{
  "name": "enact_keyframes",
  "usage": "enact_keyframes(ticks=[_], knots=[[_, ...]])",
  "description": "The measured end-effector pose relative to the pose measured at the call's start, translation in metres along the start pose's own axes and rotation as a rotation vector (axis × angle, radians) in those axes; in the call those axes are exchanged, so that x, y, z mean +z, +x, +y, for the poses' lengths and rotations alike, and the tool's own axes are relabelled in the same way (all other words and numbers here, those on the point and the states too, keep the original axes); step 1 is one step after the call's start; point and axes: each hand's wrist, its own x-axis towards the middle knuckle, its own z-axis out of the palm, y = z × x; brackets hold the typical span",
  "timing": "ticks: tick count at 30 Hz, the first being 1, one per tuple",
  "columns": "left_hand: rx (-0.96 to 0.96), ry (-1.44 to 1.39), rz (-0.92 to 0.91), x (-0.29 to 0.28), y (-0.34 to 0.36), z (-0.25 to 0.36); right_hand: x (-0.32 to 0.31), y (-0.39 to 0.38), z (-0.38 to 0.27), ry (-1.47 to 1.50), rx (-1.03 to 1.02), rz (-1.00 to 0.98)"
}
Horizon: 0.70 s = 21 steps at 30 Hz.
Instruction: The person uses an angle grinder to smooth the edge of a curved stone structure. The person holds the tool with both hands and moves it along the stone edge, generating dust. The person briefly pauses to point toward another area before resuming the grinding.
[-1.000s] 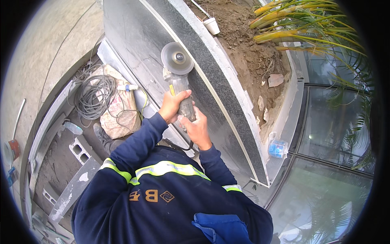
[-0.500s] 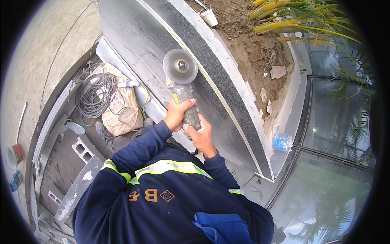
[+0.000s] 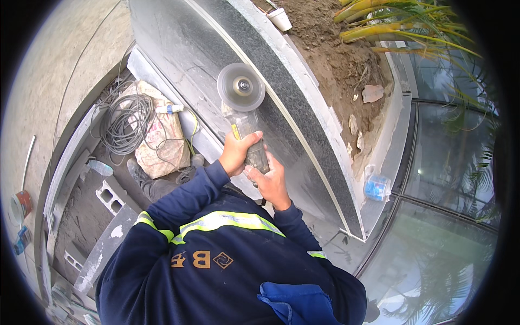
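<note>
Nearest the camera, the person's dark blue jacket (image 3: 216, 271) with its reflective stripes fills the lower middle of the view, both sleeves reaching up toward the stone. The right hand (image 3: 271, 181) is closed around the rear of the angle grinder (image 3: 246, 127), its fingers wrapped over the dusty grey body. Just above and to its left, the left hand (image 3: 238, 151) is clenched round the grinder's front part, thumb and fingers folded fully over it; the two hands sit touching or nearly so along the tool. Past the left hand, the grinder's round disc (image 3: 241, 86) lies against the sloping face of the grey stone slab (image 3: 179, 59), close beside the dark polished granite band (image 3: 292, 103) that runs diagonally across the picture.

To the left, lower down, a coil of grey cable (image 3: 127, 124) rests partly on a crumpled sack (image 3: 162, 141), with a concrete block (image 3: 111, 197) near it. Beyond the granite band lies bare brown soil (image 3: 336, 54) with a white cup (image 3: 280, 19) at the top and yellow-green palm fronds (image 3: 390, 21) in the far corner. A blue-labelled plastic bottle (image 3: 376, 187) lies by the right ledge.
</note>
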Motion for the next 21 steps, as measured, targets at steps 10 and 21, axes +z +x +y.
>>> enact_keyframes(ticks=[10,21], knots=[[0.022,0.007,0.023,0.001,0.015,0.016,0.001,0.026,-0.004,-0.011,-0.087,-0.022],[0.049,0.06,-0.001,-0.001,0.035,0.042,0.01,0.05,-0.024,0.091,-0.053,-0.055]])
